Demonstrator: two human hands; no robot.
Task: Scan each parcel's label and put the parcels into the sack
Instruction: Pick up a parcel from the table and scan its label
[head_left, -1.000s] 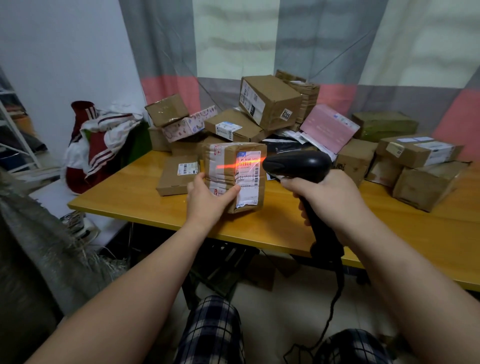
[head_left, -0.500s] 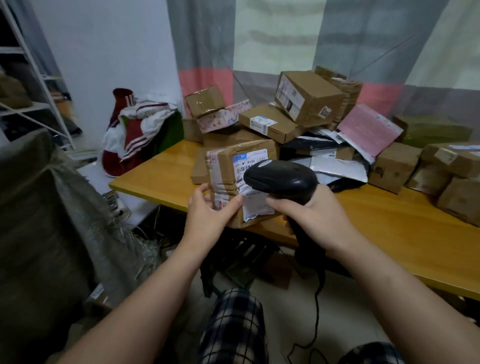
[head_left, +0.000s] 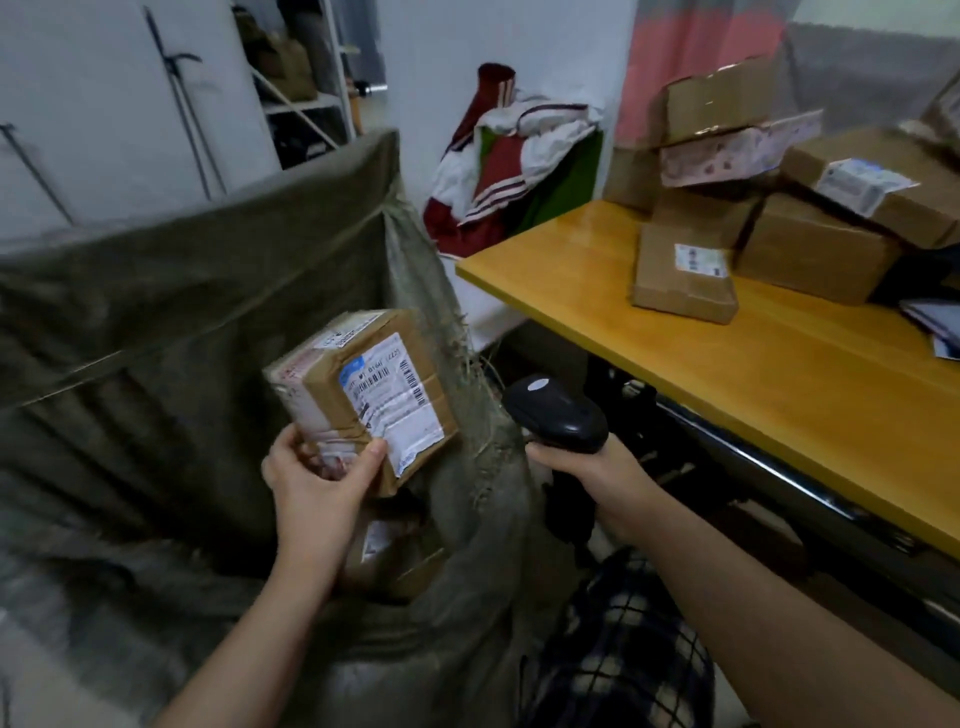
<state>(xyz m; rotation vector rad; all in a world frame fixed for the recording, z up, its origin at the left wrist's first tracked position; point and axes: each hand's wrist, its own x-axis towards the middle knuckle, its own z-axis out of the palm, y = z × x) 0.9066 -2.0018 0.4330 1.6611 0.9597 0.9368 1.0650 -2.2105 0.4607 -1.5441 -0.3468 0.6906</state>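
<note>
Since the frame before, the parcel (head_left: 363, 400) has swung left, off the table (head_left: 753, 364) and over the mouth of the sack (head_left: 156, 322). The scanner (head_left: 558, 415) has dropped away from the label (head_left: 392, 402) to below the table's near edge.

Head view: the left hand (head_left: 317, 478) grasps the parcel by its lower end, with the thumb on the front face and the fingers round the side. The parcel is a tilted brown cardboard block bound in glossy tape. Its white label shows barcodes, but the print is too small to read. The sack is coarse olive-grey woven cloth with a frayed, stringy rim. Inside it, under the wrist, lies another carton (head_left: 395, 564), dim and half hidden. The right hand (head_left: 597, 478) is clenched round the scanner's handle, which it mostly covers, so only the smooth, rounded black head shows. Near the table's left corner sits a flat carton (head_left: 685, 280). Behind it are stacked boxes (head_left: 821, 254), blurred and cut off at the right. The tabletop is smooth yellow wood.
</note>
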